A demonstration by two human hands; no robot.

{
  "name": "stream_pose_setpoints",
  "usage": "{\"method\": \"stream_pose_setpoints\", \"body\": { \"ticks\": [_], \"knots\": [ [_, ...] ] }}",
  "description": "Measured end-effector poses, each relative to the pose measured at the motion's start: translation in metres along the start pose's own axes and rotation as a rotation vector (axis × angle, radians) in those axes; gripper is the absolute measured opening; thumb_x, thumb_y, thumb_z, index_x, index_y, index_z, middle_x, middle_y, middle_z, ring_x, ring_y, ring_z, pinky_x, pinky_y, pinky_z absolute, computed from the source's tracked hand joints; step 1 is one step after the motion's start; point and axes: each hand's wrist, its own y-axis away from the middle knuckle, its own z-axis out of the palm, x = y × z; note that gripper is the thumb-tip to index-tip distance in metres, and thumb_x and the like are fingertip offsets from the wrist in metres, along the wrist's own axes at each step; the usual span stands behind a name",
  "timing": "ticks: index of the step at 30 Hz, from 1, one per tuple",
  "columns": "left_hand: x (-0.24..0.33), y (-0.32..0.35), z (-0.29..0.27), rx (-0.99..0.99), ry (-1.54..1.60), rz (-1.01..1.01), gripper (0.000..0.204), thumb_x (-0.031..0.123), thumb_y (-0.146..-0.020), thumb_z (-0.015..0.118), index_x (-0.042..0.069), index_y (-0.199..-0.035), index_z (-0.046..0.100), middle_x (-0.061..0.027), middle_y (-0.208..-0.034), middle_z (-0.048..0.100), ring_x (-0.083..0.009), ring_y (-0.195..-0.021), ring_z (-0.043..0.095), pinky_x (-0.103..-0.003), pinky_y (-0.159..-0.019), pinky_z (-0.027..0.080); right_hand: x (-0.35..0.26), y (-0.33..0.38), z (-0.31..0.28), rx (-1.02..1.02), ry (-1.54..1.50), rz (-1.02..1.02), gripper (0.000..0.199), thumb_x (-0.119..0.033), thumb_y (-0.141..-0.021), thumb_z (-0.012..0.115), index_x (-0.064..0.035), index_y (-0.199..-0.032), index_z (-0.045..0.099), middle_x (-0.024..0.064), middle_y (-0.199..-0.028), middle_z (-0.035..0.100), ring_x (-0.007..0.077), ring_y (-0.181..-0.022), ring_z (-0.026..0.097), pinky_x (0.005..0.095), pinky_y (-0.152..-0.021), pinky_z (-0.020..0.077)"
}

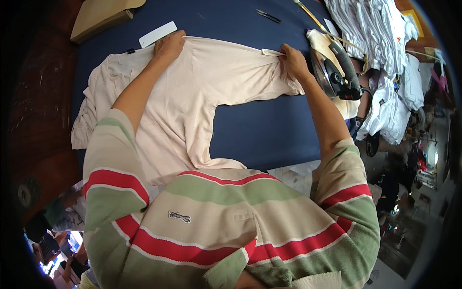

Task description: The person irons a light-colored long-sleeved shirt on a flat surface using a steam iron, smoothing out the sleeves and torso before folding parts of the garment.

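A pale pink shirt [168, 106] lies spread over a dark blue table cover, one sleeve stretched out to the right. My left hand [169, 47] is closed on the shirt at its shoulder, beside a white card tag [158, 34]. At the sleeve's far end, my right hand [294, 61] pinches the cuff edge. The sleeve between both hands looks fairly taut, with creases toward the cuff. The shirt's neckline lies to the left of my left forearm, and its lower part runs toward my body. Fingertips of both hands are partly hidden.
An iron [339, 72] rests on a cloth pad just right of my right hand. White garments [370, 33] are piled beyond it. Small thread snips [268, 16] and a yellow measuring tape [313, 17] lie at the far side. A cardboard box [103, 19] sits at the far left.
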Motion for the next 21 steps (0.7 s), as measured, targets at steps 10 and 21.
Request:
{"method": "stream_pose_setpoints", "body": {
  "ticks": [10, 21],
  "knots": [
    [0.090, 0.061, 0.039, 0.194, 0.186, 0.439, 0.023, 0.019, -0.083, 0.053, 0.015, -0.104, 0.061, -0.0038, -0.110, 0.058, -0.0210, -0.103, 0.055, -0.038, -0.090, 0.041, -0.042, 0.099, -0.015, -0.008, -0.025, -0.486, 0.020, -0.018, -0.073, 0.065, -0.0084, -0.088, 0.056, 0.0058, -0.096, 0.055, 0.0265, -0.088, 0.052, 0.0369, -0.076, 0.0419],
    [0.118, 0.079, 0.046, -0.167, -0.082, 0.264, 0.074, 0.057, -0.076, 0.056, 0.024, -0.139, 0.035, -0.0092, -0.149, 0.021, -0.0272, -0.138, 0.013, -0.057, -0.105, 0.013, -0.003, 0.142, -0.009, -0.038, 0.242, -0.482, 0.009, -0.014, -0.081, 0.054, -0.0099, -0.089, 0.054, 0.0049, -0.084, 0.052, 0.0225, -0.083, 0.052, 0.0359, -0.077, 0.0397]
  ]
}}
